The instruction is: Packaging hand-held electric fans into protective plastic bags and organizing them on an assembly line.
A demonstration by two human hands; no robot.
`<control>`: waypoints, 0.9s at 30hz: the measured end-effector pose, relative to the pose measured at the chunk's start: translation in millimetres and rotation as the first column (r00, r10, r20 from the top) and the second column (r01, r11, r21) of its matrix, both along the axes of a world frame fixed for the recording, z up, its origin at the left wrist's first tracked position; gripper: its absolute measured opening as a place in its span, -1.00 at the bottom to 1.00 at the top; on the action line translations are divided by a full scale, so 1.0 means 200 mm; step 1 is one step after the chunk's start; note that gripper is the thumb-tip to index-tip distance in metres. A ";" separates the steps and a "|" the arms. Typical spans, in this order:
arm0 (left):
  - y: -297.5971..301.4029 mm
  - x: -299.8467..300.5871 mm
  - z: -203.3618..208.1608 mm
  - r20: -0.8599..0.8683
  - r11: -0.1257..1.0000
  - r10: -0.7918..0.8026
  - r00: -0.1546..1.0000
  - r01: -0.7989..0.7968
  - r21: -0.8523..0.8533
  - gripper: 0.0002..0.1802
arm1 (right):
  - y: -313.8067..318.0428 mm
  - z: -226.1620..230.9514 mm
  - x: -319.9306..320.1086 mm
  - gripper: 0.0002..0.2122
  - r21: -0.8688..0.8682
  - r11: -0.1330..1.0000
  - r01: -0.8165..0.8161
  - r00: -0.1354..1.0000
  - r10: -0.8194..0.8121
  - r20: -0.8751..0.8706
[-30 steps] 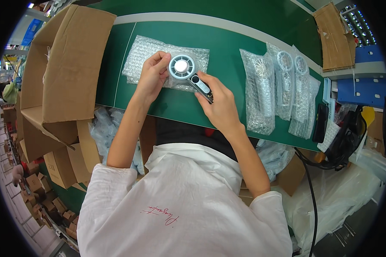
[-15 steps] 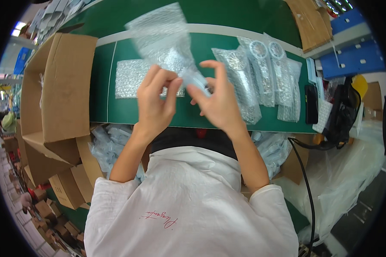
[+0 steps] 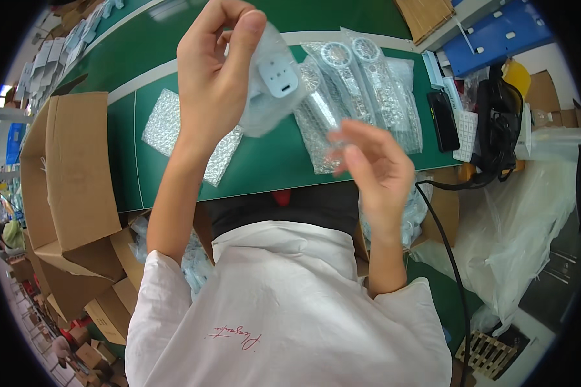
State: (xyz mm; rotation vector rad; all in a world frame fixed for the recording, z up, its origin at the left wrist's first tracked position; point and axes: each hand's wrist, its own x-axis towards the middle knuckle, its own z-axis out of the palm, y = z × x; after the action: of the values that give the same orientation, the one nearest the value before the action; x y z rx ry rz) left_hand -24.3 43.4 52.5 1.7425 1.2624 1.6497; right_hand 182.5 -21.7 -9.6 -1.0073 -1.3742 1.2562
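One held bag [image 3: 259, 122], pale-blue device [image 3: 278, 76] inside

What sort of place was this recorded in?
Probably a packing station in a workshop or warehouse: filled bubble-wrap bags lie side by side on a green worktop, a big cardboard box stands to the left, and smaller boxes clutter the area beyond.
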 end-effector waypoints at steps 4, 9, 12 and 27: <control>0.10 0.03 -0.08 -0.021 0.997 0.015 1.000 -0.013 0.076 -0.83 | -0.03 -0.20 -0.03 -0.48 0.371 0.906 0.204 0.798 -0.373 0.472; 0.13 0.07 -0.23 0.089 0.978 0.023 0.996 -0.041 0.205 -0.83 | -0.02 -0.36 -0.02 -0.54 0.541 0.798 0.266 0.544 -0.587 0.599; 0.11 0.12 -0.35 0.126 0.973 -0.056 0.990 0.026 0.228 -0.85 | 0.01 -0.44 0.07 -0.57 0.560 0.758 0.334 0.525 -0.644 0.557; 0.11 0.38 -0.51 -0.381 0.796 -0.600 0.704 0.574 -0.193 -0.52 | 0.16 -0.45 0.20 -0.65 0.261 0.869 0.421 0.812 -0.489 0.318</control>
State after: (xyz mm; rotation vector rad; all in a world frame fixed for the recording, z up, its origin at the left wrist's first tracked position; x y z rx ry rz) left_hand 51.4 65.2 -49.6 2.2397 0.7515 0.8748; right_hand 222.4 10.2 -100.3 -1.3996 -1.3826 0.5825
